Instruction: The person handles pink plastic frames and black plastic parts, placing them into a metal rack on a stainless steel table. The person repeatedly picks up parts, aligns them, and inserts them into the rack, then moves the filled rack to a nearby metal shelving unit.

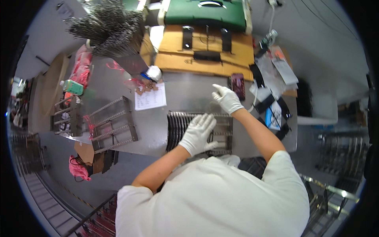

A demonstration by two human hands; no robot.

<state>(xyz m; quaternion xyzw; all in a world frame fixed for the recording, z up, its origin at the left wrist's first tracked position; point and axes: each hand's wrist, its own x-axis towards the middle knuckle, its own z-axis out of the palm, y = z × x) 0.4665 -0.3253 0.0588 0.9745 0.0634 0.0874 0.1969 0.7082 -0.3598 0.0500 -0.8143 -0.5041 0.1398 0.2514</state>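
Observation:
In front of my body on the metal table lies a metal rack (224,139) with slotted edges. Its left part is filled with a row of dark, thin strips (177,130). My left hand (199,133), in a white glove, is flat over the rack, its fingers stretched out and its thumb apart; it covers the row's right end. Just beyond the rack's far edge is my right hand (229,99), also gloved in white. Its fingers reach to the left and stand apart, with nothing visible between them. A phone (237,86) lies just past it.
More metal racks (112,124) sit at the left. Behind stands a box of thin dark wires (114,31). A printed sheet (151,97) holds small brown pieces (147,87). A cardboard-coloured panel (173,59) and green case (205,15) bound the back; plastic wrap (272,75) lies right.

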